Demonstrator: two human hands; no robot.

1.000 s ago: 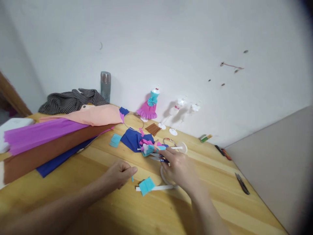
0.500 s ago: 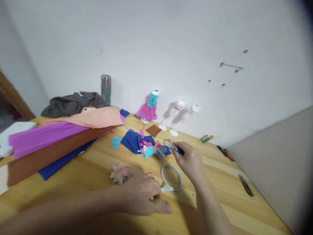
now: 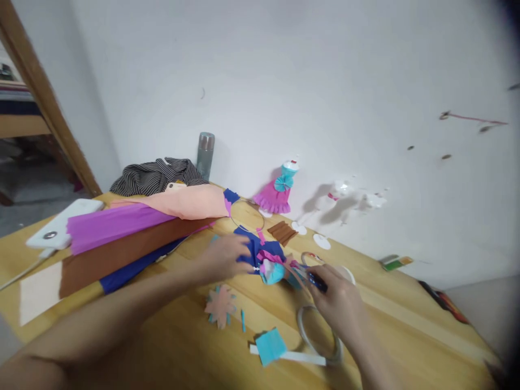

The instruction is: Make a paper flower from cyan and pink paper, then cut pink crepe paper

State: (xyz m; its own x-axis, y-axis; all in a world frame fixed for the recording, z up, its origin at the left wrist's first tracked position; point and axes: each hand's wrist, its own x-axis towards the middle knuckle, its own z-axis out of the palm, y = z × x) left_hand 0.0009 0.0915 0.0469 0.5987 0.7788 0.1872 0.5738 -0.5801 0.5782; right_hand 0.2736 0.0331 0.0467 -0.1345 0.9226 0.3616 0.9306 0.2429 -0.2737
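peach-and-turquoise flower (image 3: 221,306), turquoise square (image 3: 271,346), blue-handled scissors (image 3: 317,281), blue paper (image 3: 276,248), black-and-grey striped cloth (image 3: 156,179)

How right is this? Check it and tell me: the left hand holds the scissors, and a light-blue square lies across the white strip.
Wrong hand: the head view shows the right hand holding the scissors. The rest stands: a light-blue square lies across the white strip.

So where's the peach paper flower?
In the head view, the flower lies left of centre on the table, below the left hand, beside a small blue stick.
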